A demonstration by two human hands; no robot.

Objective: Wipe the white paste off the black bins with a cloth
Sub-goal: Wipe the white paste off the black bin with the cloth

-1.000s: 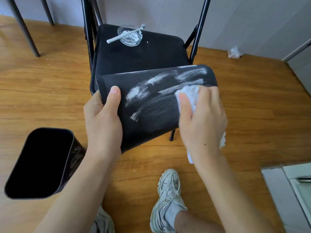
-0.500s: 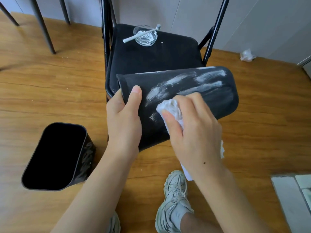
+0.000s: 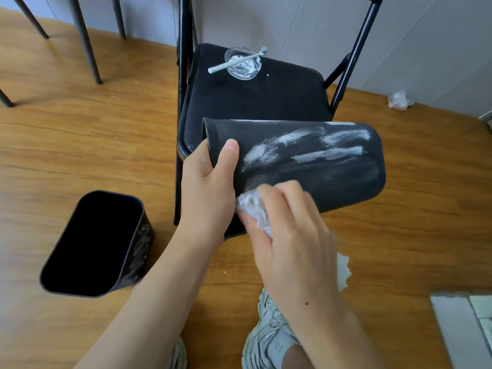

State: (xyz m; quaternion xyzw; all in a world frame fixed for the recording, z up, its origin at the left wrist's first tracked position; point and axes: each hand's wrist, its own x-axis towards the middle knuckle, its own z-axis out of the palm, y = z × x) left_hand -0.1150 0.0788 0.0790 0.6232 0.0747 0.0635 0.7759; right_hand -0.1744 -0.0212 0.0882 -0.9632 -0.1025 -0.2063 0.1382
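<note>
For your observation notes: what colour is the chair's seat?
Black; the chair seat shows best in the head view.

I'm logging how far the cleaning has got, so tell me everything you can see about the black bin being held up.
The held bin is matte black with rounded corners, tipped on its side over the front of the chair seat, rim to the left. White paste streaks smear its upper side. The left hand grips its rim, thumb outside; the right hand presses a crumpled white cloth against its lower side.
</note>
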